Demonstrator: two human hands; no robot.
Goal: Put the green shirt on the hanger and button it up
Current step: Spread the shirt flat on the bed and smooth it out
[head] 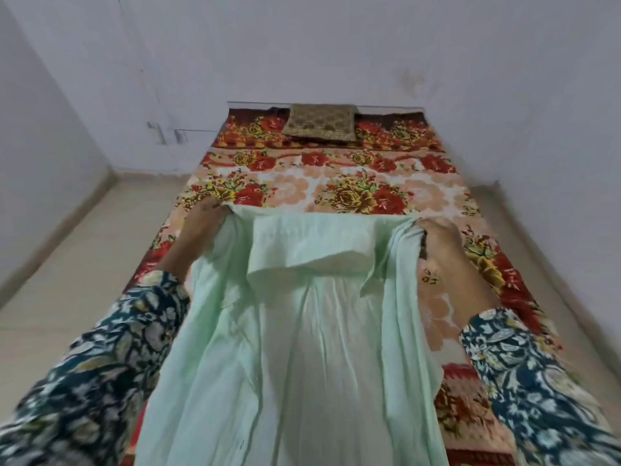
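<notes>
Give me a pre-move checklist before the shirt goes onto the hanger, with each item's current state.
1. Left hand grips the green shirt at its shoulder: ok.
2. Right hand grips the other shoulder: ok.
3. Shirt front open, unbuttoned: ok.
4. Collar spread between the hands: ok.
5. Hanger within reach: cannot tell, none clearly in view.
6. Floral bedspread ahead is free for laying the shirt: ok.

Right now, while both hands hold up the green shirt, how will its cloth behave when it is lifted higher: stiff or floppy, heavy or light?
Probably floppy: the green shirt hangs in long soft folds between the left hand and right hand. It looks thin and light, as its collar droops over. It may slip if the pinch loosens.
</notes>
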